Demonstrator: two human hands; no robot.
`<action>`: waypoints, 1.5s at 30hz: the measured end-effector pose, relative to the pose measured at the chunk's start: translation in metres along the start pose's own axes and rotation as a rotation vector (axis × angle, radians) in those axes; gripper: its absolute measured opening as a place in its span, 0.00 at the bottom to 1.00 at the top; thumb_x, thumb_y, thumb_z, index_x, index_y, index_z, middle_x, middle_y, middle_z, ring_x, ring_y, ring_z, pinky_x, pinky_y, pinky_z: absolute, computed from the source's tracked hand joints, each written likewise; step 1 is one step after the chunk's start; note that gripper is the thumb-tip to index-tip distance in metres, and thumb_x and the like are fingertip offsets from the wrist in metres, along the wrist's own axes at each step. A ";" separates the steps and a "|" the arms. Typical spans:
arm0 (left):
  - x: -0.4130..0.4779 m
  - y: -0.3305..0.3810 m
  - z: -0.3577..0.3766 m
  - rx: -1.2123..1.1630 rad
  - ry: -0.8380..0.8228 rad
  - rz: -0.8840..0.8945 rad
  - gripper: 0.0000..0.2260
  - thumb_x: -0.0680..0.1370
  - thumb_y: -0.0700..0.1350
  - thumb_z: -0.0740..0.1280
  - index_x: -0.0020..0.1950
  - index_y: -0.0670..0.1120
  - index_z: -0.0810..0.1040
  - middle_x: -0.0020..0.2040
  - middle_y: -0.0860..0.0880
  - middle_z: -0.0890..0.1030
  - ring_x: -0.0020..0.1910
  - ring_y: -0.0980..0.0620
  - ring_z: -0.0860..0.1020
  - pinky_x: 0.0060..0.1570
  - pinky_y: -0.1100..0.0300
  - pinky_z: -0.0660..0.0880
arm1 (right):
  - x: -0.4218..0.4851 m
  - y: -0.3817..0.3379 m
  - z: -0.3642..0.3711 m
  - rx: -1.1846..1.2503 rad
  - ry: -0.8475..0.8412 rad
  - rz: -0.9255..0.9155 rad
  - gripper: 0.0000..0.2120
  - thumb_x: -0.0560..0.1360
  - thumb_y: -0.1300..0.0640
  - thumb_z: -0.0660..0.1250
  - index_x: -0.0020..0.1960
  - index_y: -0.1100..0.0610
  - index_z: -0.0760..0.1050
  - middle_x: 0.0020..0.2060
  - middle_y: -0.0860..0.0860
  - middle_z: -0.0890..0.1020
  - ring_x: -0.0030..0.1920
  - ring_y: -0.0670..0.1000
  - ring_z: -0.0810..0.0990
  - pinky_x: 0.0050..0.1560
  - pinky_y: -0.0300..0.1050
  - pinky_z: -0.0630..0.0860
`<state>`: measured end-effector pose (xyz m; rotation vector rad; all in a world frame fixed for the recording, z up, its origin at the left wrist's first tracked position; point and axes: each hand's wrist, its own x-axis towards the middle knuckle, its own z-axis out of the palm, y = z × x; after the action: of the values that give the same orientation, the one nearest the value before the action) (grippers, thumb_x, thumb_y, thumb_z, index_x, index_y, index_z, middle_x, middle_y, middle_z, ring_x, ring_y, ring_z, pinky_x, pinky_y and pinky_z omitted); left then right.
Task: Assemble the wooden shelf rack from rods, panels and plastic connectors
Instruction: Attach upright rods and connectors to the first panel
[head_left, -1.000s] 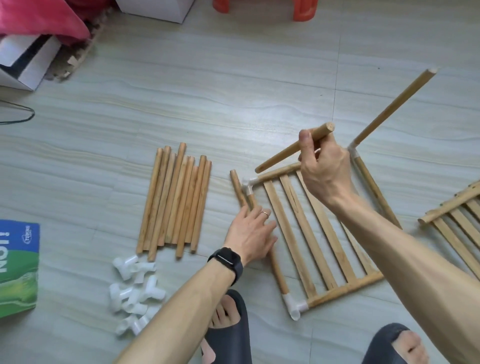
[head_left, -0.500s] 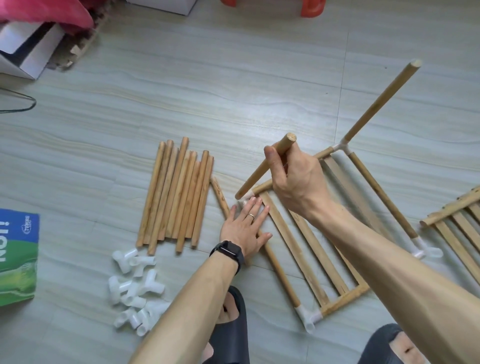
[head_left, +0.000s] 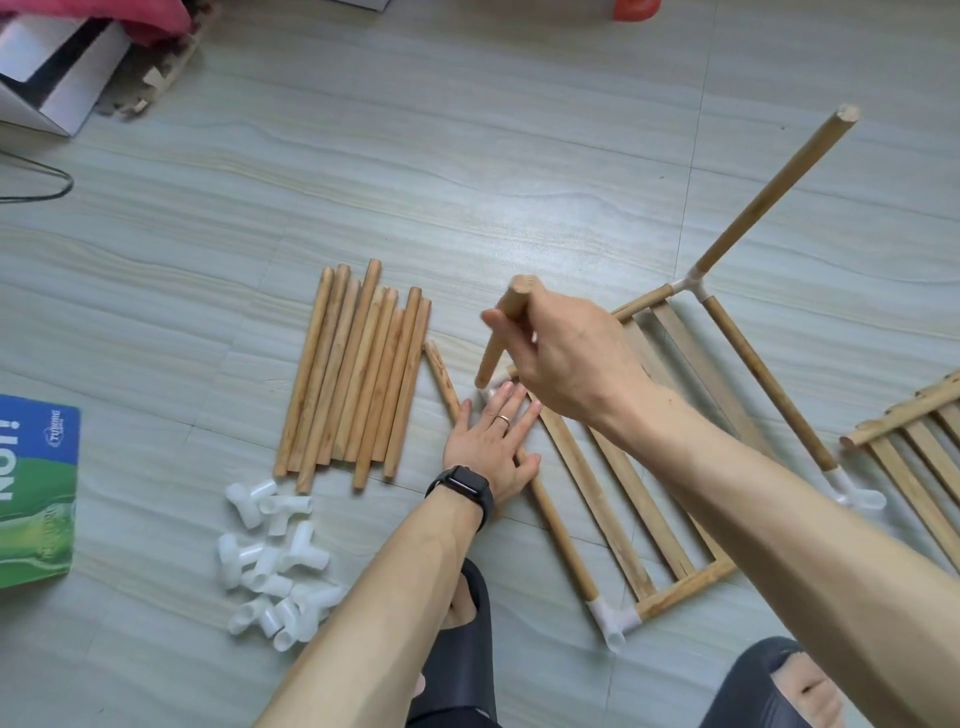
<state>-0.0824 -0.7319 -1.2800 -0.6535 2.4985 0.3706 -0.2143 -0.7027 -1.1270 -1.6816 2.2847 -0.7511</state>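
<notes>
Held rod (head_left: 500, 338) has swung from a slant to near upright. Its lower end now sits at the white corner connector (head_left: 489, 393); can't tell if seated. The right hand (head_left: 566, 358) is clamped round its top, and the left hand (head_left: 488, 441) lies flat, pressing the slatted panel frame (head_left: 613, 499) down. Likely the next upright is being socketed. Spare rods (head_left: 353, 374) lie beside.

Off to your left, the blue-and-green carton (head_left: 36, 493) shows big white sideways letters, "ION!", and a small round badge that seems to read "TUBORG".
</notes>
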 end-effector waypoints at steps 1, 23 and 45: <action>-0.002 0.001 -0.001 -0.007 0.006 -0.007 0.30 0.83 0.61 0.47 0.83 0.52 0.48 0.83 0.50 0.54 0.81 0.51 0.43 0.78 0.40 0.41 | 0.003 -0.007 0.000 -0.031 -0.067 -0.051 0.14 0.84 0.40 0.55 0.49 0.51 0.65 0.30 0.41 0.69 0.31 0.50 0.71 0.32 0.46 0.64; -0.005 -0.007 0.008 0.046 0.179 -0.017 0.29 0.84 0.63 0.43 0.82 0.56 0.39 0.80 0.47 0.30 0.80 0.49 0.33 0.77 0.41 0.39 | -0.088 0.054 0.026 -0.097 -0.476 0.353 0.34 0.78 0.34 0.62 0.77 0.51 0.62 0.71 0.54 0.73 0.70 0.57 0.73 0.70 0.53 0.69; -0.017 -0.054 -0.021 -0.384 0.168 -0.388 0.26 0.81 0.48 0.59 0.79 0.55 0.57 0.55 0.42 0.74 0.50 0.39 0.78 0.49 0.49 0.76 | -0.094 0.100 0.081 -0.128 -0.473 0.584 0.43 0.75 0.25 0.53 0.81 0.37 0.36 0.80 0.49 0.32 0.80 0.62 0.35 0.72 0.80 0.52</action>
<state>-0.0509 -0.7791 -1.2600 -1.3452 2.3932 0.6764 -0.2302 -0.6154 -1.2594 -0.9864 2.3050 -0.0715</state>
